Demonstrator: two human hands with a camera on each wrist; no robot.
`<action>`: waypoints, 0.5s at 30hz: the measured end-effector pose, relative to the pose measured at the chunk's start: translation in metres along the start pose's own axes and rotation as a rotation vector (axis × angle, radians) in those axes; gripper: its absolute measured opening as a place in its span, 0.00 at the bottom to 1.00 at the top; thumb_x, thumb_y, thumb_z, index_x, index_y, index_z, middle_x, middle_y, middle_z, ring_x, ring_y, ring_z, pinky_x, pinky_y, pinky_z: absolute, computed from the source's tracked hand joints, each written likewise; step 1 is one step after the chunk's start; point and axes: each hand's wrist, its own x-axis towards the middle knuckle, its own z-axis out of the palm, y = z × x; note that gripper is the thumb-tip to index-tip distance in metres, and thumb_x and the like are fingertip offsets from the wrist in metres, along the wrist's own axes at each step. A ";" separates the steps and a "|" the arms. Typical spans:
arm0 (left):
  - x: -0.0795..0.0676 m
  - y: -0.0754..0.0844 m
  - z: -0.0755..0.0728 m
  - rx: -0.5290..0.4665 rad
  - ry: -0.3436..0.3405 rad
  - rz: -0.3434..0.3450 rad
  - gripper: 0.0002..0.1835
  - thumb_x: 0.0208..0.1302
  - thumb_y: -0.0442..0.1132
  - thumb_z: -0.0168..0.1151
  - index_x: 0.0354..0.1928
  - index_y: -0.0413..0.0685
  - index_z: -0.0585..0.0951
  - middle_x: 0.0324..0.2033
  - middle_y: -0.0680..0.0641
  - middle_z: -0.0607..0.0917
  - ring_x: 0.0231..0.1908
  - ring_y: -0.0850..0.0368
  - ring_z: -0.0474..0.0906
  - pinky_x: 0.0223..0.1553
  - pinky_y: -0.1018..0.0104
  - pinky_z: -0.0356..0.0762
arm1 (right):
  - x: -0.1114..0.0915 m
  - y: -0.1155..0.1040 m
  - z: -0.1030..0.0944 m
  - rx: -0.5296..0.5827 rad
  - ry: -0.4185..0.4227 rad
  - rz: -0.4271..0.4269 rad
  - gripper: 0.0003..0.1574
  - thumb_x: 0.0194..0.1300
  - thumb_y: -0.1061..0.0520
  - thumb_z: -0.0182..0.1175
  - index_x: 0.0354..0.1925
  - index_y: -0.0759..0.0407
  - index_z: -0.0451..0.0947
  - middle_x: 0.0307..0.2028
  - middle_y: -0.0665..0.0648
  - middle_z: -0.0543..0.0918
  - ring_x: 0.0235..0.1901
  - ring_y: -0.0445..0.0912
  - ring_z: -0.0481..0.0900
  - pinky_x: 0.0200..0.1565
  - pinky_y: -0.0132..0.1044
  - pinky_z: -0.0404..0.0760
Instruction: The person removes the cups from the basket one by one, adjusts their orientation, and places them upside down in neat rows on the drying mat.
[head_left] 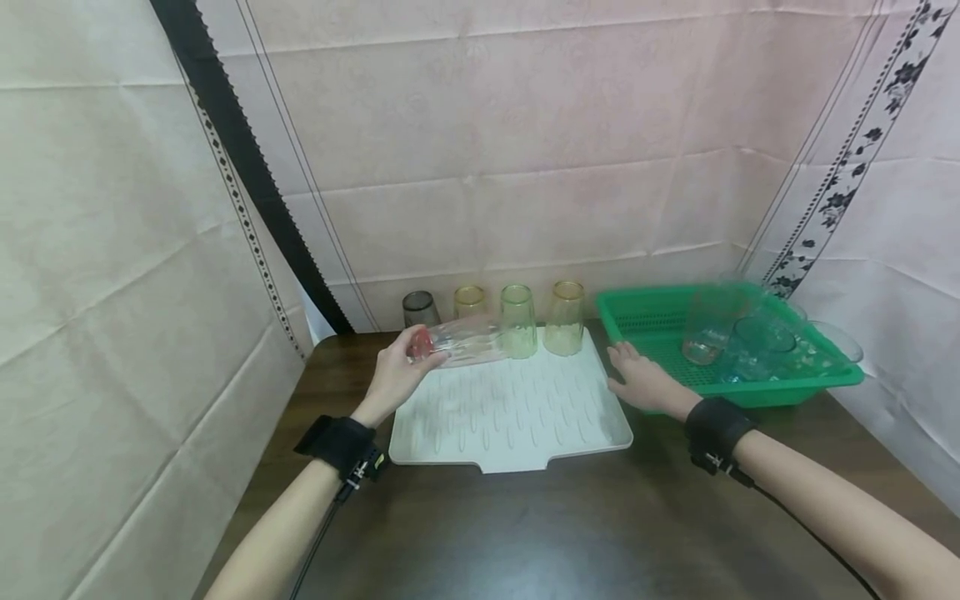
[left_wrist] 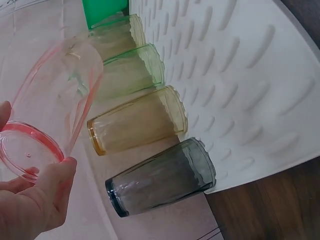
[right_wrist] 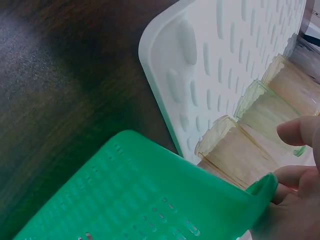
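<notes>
My left hand point(head_left: 395, 371) grips a pink-tinted drinking glass point(head_left: 476, 340) by its base. The glass lies nearly sideways in the air above a white ridged draining tray point(head_left: 510, 417), its mouth to the right. Along the tray's far edge stand upside-down glasses: a grey one point(left_wrist: 160, 177), an amber one point(left_wrist: 142, 120), a green one point(head_left: 517, 323) and another amber one point(head_left: 565, 321). My right hand point(head_left: 648, 382) holds nothing, its fingers extended between the tray and a green basket point(head_left: 795, 393). Whether it touches the basket's corner I cannot tell.
Inside the basket at the right are a clear glass point(head_left: 703, 337), a blue glass point(head_left: 761, 346) and other clear glassware, partly overlapping. A dark wooden table point(head_left: 510, 533) lies under everything. Pale cloth point(head_left: 525, 125) hangs behind and on both sides.
</notes>
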 end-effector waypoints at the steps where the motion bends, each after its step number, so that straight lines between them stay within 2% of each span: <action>1: 0.000 -0.001 0.000 0.003 0.004 0.000 0.35 0.63 0.49 0.65 0.68 0.43 0.66 0.53 0.36 0.80 0.52 0.43 0.77 0.51 0.48 0.77 | 0.000 -0.001 0.001 -0.002 0.003 0.006 0.39 0.71 0.55 0.50 0.68 0.80 0.53 0.68 0.82 0.53 0.70 0.72 0.49 0.67 0.64 0.56; 4: 0.000 -0.004 -0.002 0.011 0.016 0.001 0.36 0.62 0.49 0.66 0.67 0.42 0.67 0.53 0.36 0.80 0.52 0.43 0.77 0.51 0.49 0.78 | -0.001 -0.002 0.004 -0.008 0.015 0.024 0.39 0.70 0.55 0.50 0.68 0.80 0.53 0.69 0.81 0.54 0.70 0.72 0.49 0.67 0.64 0.56; 7: 0.000 -0.007 -0.003 0.036 0.030 0.016 0.36 0.61 0.48 0.67 0.67 0.41 0.68 0.51 0.37 0.82 0.47 0.45 0.77 0.46 0.55 0.78 | -0.001 -0.003 0.006 -0.014 0.028 0.035 0.39 0.70 0.56 0.51 0.68 0.79 0.54 0.69 0.81 0.54 0.70 0.71 0.50 0.67 0.64 0.56; 11: 0.001 -0.010 -0.008 0.071 0.061 0.048 0.35 0.61 0.46 0.68 0.67 0.39 0.68 0.40 0.39 0.82 0.35 0.50 0.74 0.35 0.66 0.70 | -0.001 -0.001 0.009 -0.017 0.047 0.034 0.38 0.69 0.56 0.52 0.68 0.79 0.55 0.68 0.81 0.55 0.70 0.71 0.50 0.67 0.64 0.57; 15: 0.002 -0.013 -0.013 0.111 0.099 0.087 0.35 0.61 0.43 0.68 0.66 0.36 0.68 0.29 0.41 0.79 0.28 0.53 0.71 0.31 0.67 0.66 | -0.001 0.001 0.011 -0.019 0.068 0.017 0.38 0.69 0.57 0.53 0.67 0.80 0.56 0.68 0.81 0.55 0.70 0.71 0.50 0.66 0.63 0.58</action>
